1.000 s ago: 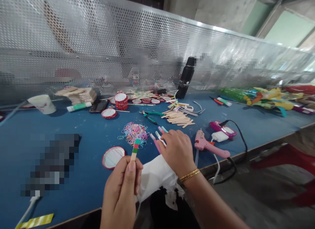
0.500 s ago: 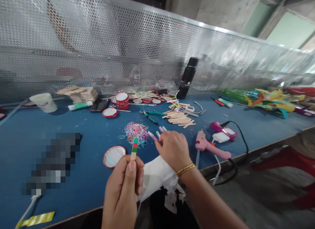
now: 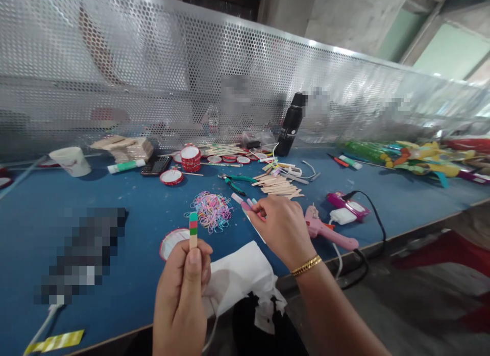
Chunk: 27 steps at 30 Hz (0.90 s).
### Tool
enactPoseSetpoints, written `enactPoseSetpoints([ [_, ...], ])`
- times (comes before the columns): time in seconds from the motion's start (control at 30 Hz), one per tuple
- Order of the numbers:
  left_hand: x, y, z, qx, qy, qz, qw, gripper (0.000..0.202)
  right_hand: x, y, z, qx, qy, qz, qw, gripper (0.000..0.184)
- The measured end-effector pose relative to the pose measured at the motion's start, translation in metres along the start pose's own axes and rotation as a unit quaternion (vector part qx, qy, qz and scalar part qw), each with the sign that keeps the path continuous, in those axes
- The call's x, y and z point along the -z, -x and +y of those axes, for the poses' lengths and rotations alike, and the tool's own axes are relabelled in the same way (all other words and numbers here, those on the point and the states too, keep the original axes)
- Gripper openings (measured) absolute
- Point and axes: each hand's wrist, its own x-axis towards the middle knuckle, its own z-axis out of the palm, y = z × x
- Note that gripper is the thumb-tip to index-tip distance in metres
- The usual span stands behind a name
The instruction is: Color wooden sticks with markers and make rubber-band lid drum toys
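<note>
Blue tabletop [image 3: 145, 208], striped wooden stick [image 3: 193, 230]

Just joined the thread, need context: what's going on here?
A person's left hand holds up a wooden stick with teal, red and green bands at its top end. The right hand has its fingers at a pink marker among other markers; whether it is lifted is unclear. On the blue table lie a heap of coloured bands, plain sticks and a pink glue gun.
</note>
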Motion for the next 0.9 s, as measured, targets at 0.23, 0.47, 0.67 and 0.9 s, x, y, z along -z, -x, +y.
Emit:
enactPoseSetpoints([
  [0.23, -0.001, 0.003, 0.001, 0.003, -0.02, -0.016, 1.0, 0.031, 0.002, 0.0, -0.005, 0.051, 0.147, -0.064, 0.986, 0.019],
  [0.47, 0.003, 0.001, -0.003, 0.006, -0.005, -0.013, 1.0, 0.028, 0.011, -0.001, -0.011, 0.112, 0.204, -0.114, 0.966, 0.019],
  [0.67, 0.005, 0.0, -0.006, 0.004, 0.009, -0.002, 1.0, 0.025, 0.035, 0.013, -0.002, 0.126, 0.104, -0.044, 0.986, 0.014],
  [0.9, 0.003, 0.004, 0.0, -0.004, 0.06, 0.027, 0.998, 0.019, 0.03, 0.04, 0.003, 0.092, -0.286, -0.027, 0.953, 0.009],
])
